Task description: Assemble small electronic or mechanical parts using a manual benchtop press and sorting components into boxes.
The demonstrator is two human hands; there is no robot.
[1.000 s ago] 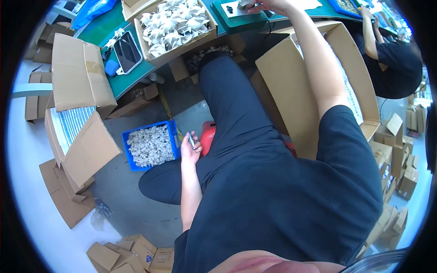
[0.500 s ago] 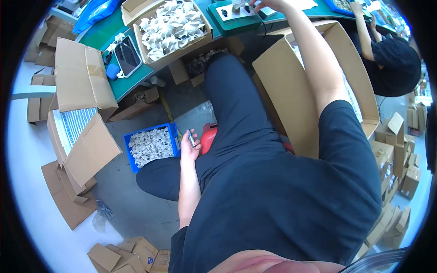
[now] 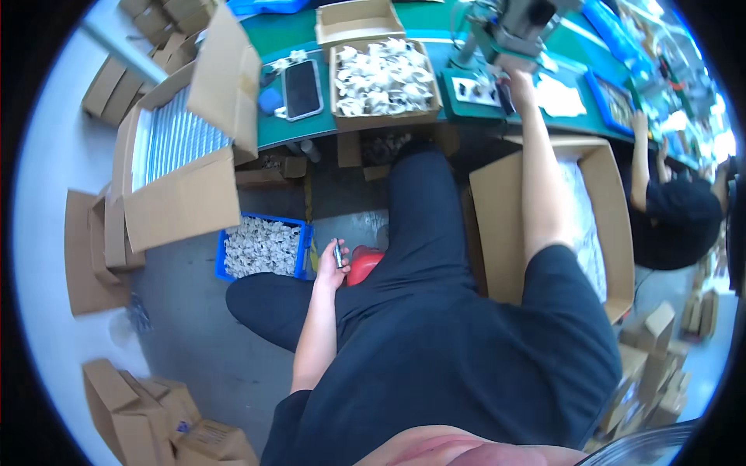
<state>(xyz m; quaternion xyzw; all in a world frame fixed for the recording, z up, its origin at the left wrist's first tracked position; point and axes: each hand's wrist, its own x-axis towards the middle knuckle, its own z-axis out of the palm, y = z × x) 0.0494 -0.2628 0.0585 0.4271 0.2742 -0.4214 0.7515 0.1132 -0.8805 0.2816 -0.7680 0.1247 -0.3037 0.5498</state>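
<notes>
In the head view, the landmark is the open brown cardboard box filled with white, finned plastic parts (image 3: 385, 78), on the green-topped table (image 3: 280, 133). Nearer the person than that box and slightly to its left, the left hand (image 3: 332, 266) has its fingers curled around a small, slim, silver-and-dark piece (image 3: 338, 255), beside a rounded red seat (image 3: 363, 266). To the box's right, the right hand (image 3: 516, 68) reaches up to the underside of a grey bench machine (image 3: 519, 35); its fingers are partly hidden and blurred, so whether they pinch anything cannot be told. Just beside that hand, also right of the box, is a white rectangular plate with small dark fittings (image 3: 475, 92). Left of the box lies a dark-screened phone (image 3: 301, 89); below and left of it, on the floor, a blue plastic crate (image 3: 305, 250) holds many small greyish-white pieces (image 3: 260, 247).
</notes>
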